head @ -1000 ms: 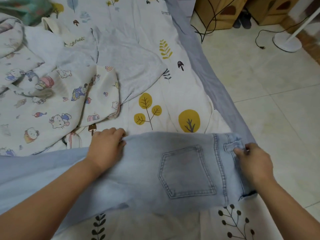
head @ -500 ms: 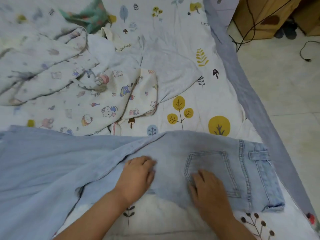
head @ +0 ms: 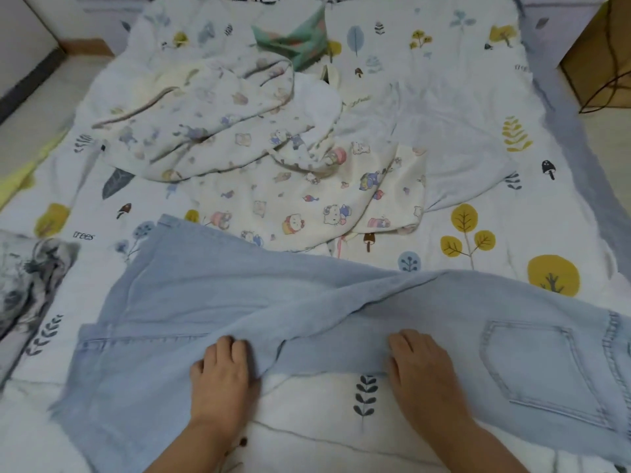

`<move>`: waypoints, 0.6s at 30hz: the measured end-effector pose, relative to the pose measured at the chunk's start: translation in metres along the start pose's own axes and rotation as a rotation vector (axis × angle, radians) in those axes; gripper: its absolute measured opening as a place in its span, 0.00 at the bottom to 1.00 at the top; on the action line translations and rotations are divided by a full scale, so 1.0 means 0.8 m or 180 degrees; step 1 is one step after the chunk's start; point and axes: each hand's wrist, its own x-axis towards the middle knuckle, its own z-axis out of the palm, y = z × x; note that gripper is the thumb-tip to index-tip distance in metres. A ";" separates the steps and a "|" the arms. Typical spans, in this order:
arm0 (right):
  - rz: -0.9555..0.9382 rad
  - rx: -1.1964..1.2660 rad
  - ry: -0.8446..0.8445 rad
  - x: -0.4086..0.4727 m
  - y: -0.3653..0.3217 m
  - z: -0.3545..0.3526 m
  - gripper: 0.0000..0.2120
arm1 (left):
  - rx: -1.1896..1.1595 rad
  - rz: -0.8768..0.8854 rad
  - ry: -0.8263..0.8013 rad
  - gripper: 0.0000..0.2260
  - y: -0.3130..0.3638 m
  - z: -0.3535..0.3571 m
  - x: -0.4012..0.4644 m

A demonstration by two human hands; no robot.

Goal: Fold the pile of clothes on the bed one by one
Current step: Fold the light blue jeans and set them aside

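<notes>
Light blue jeans lie spread across the near part of the bed, back pocket at the right, legs running off to the left. My left hand rests palm down on the denim near the crotch, fingers pressed flat. My right hand lies flat on the seat of the jeans beside the pocket. Neither hand grips the fabric. Behind the jeans is the pile: a cartoon-print garment, a pale grey top and a green patterned piece.
The bed sheet is white with tree and leaf prints. A grey marbled cloth lies at the left edge. A wooden cabinet with cables stands at the far right beyond the bed.
My right hand let go of the waistband and moved left onto the seat of the jeans. Both hands slid left, smoothing the denim. The view shifted left and took in more of the bed.
</notes>
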 end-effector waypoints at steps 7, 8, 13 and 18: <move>0.0173 -0.0269 -0.0161 0.047 -0.099 0.027 0.30 | -0.0938 0.0361 -0.0278 0.17 -0.066 -0.003 0.028; 0.0123 -0.0379 -0.0205 0.054 -0.109 0.030 0.32 | -0.1203 0.0557 -0.0295 0.16 -0.077 -0.013 0.030; 0.0063 -0.0081 -0.1044 0.088 -0.136 0.026 0.14 | -0.1714 0.1181 -0.0682 0.05 -0.136 -0.077 0.042; 0.0323 0.0497 -0.1380 0.108 -0.132 -0.004 0.08 | 0.0449 0.1303 -0.1205 0.12 -0.182 -0.127 0.075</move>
